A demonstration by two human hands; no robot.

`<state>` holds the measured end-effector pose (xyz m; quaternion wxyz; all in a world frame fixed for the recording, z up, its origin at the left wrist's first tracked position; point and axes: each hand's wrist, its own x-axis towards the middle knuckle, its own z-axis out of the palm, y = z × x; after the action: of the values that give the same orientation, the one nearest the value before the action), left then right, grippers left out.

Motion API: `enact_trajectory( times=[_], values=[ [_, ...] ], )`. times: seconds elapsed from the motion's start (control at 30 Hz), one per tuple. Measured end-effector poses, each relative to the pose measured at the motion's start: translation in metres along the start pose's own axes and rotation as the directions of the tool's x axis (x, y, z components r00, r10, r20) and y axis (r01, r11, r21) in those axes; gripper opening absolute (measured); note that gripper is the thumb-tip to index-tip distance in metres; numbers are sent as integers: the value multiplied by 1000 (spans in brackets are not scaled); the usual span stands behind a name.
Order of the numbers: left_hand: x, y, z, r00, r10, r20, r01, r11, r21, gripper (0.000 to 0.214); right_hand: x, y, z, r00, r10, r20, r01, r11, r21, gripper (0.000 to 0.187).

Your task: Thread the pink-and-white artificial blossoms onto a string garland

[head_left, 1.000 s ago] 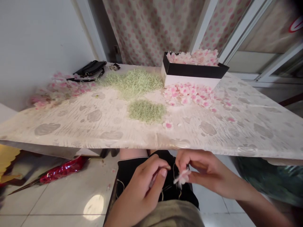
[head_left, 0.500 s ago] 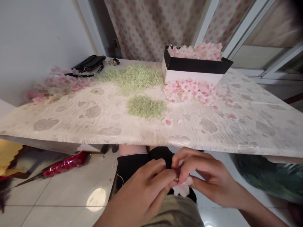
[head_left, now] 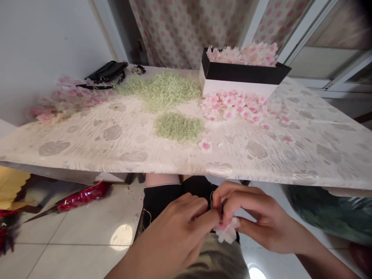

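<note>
Over my lap, just below the table edge, a pale pink artificial flower hangs with its petals pointing down. My right hand pinches it between thumb and fingers. My left hand is closed right beside it, its fingertips meeting those of my right hand; whatever they grip there is hidden. A single pink blossom lies on the table near the front edge, close to a small pile of green stems. Behind that spreads a larger heap of pale green stems.
A black-and-white box full of pink blossoms stands at the back right, with loose blossoms before it. Flower sprays and a black bag lie at the left. A red wrapped bundle is on the floor.
My hands stay together at the flower, with small finger movements and a slight shift. The whole view has tilted a little, so the table sits slightly higher.
</note>
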<state>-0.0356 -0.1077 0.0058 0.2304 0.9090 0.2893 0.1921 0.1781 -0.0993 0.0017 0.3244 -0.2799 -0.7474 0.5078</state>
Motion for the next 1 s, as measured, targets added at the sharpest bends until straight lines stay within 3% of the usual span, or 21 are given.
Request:
enact_trajectory(
  times=[0.3, 0.53, 0.9, 1.0],
  values=[
    [7, -3, 7, 994, 75, 74, -83, 990, 113, 30, 1, -3, 0, 990, 96, 103, -84, 990, -110, 31],
    [8, 1, 5, 998, 66, 21, -68, 990, 127, 25, -2, -8, -5, 985, 85, 149, -71, 993, -96, 34],
    [3, 2, 11, 989, 101, -111, -75, 974, 214, 24, -9, -9, 1, 988, 128, 86, -114, 982, -149, 20],
    [2, 1, 10, 987, 67, -149, -37, 980, 197, 26, -16, -8, 2, 997, 81, 4, -78, 975, -209, 23]
  ],
)
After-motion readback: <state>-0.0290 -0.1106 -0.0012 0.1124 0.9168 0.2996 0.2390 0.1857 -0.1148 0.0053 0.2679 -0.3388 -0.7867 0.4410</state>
